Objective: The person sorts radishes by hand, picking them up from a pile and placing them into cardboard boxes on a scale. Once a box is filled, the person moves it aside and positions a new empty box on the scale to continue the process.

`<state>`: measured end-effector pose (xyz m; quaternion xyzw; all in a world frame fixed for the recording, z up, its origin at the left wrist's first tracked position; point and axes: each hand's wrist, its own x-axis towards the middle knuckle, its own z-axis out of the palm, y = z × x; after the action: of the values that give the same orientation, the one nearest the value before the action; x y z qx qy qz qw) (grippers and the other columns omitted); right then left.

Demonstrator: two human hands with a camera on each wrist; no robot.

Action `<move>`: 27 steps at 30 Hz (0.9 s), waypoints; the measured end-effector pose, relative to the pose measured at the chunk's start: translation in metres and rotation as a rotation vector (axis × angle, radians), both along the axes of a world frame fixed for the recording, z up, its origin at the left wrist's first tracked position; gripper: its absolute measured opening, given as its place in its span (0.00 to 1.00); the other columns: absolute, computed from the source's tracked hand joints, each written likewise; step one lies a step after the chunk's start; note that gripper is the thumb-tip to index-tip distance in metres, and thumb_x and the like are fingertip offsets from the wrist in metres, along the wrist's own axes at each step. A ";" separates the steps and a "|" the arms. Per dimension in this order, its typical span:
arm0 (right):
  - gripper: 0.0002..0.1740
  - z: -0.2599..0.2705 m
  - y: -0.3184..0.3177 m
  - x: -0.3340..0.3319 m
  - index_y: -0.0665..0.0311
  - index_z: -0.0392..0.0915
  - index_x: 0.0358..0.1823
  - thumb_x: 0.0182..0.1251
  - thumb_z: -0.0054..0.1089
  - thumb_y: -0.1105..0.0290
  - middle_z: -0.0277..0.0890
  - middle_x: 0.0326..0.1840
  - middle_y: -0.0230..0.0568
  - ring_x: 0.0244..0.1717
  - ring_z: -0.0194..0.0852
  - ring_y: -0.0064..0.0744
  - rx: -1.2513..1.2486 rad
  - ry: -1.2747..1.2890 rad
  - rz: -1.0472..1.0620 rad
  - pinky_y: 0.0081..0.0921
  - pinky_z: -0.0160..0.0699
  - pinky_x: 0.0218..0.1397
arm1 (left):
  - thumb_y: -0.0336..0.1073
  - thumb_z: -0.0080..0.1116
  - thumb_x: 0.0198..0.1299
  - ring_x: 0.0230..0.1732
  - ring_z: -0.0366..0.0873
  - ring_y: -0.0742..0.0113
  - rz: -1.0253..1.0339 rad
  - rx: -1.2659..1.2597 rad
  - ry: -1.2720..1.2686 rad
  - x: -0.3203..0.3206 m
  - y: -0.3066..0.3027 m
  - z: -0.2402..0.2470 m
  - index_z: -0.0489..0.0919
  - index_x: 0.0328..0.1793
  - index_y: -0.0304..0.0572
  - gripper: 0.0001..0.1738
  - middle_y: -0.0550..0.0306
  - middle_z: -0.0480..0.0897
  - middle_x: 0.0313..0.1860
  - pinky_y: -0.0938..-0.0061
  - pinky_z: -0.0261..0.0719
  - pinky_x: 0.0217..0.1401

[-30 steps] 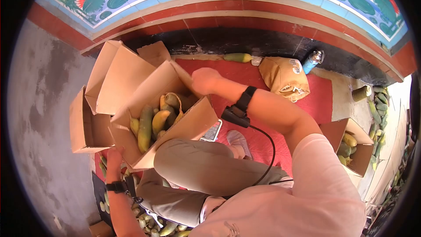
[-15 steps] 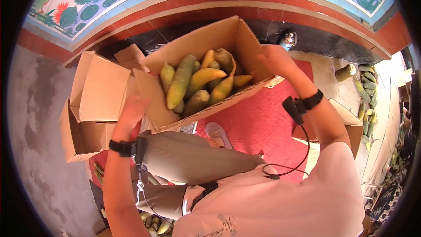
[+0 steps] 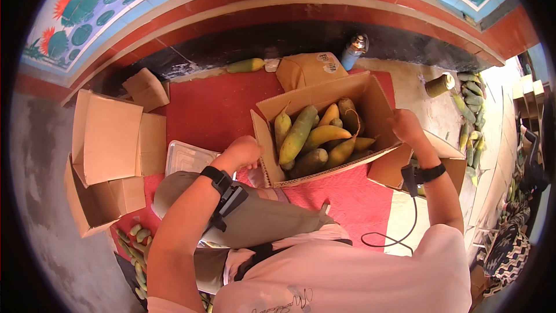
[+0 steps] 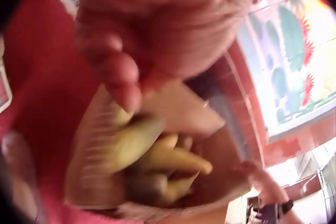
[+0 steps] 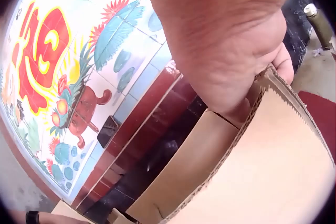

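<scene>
A cardboard box (image 3: pixel 324 90) holds several green and yellow gourd-like vegetables (image 3: pixel 298 134) (image 4: pixel 178 158) above the red mat. At its left wall is my left hand (image 3: pixel 244 150), whose curled fingers grip the upper edge; the left wrist view shows this hand (image 4: pixel 168 24) blurred over the box. My right hand (image 3: pixel 407 126) grips the opposite wall. The right wrist view shows this hand (image 5: pixel 236 56) with its fingers round the corrugated edge (image 5: pixel 268 79); some fingertips are hidden by the cardboard.
Cardboard boxes (image 3: pixel 110 139) stand at the left. Another box (image 3: pixel 446 165) sits beyond my right forearm. A brown bag (image 3: pixel 307 69), blue flask (image 3: pixel 353 52) and single vegetable (image 3: pixel 246 65) lie along the wall. A clear tray (image 3: pixel 188 159) is by my knee.
Both hands have carried the box of vegetables to the right, away from the boxes at the left. The clear tray and brown bag now show more fully.
</scene>
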<state>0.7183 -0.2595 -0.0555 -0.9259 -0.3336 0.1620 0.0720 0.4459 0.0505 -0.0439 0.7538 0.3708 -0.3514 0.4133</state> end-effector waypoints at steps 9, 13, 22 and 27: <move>0.11 -0.044 -0.016 0.007 0.61 0.77 0.38 0.61 0.46 0.66 0.78 0.33 0.52 0.38 0.77 0.50 -0.130 -0.124 -0.143 0.41 0.75 0.42 | 0.44 0.46 0.64 0.16 0.68 0.78 0.163 0.100 -0.467 -0.034 0.061 0.147 0.73 0.24 0.41 0.18 0.63 0.72 0.15 0.83 0.65 0.19; 0.12 -0.046 -0.026 -0.003 0.62 0.74 0.42 0.61 0.46 0.68 0.77 0.37 0.53 0.39 0.76 0.50 0.093 -0.149 -0.272 0.41 0.75 0.42 | 0.45 0.44 0.65 0.18 0.69 0.78 0.346 0.266 -0.503 -0.121 0.089 0.155 0.72 0.30 0.41 0.17 0.62 0.73 0.19 0.83 0.67 0.22; 0.05 -0.041 -0.089 -0.092 0.65 0.71 0.31 0.59 0.48 0.72 0.71 0.31 0.47 0.34 0.73 0.49 0.060 -0.228 -0.199 0.40 0.73 0.36 | 0.49 0.47 0.62 0.33 0.75 0.75 0.564 0.399 -0.216 -0.331 0.115 0.136 0.74 0.39 0.42 0.17 0.59 0.79 0.33 0.81 0.69 0.34; 0.06 -0.066 -0.087 -0.111 0.63 0.72 0.28 0.58 0.47 0.70 0.74 0.31 0.45 0.33 0.76 0.47 -0.111 -0.350 0.077 0.40 0.74 0.33 | 0.55 0.47 0.60 0.38 0.74 0.74 0.671 0.494 -0.191 -0.417 0.098 0.179 0.74 0.41 0.49 0.19 0.64 0.79 0.37 0.78 0.67 0.41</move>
<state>0.6073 -0.3468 -0.1215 -0.9290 -0.3669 0.0192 -0.0446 0.0291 0.1483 0.1349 0.6968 0.6287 -0.0267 0.3443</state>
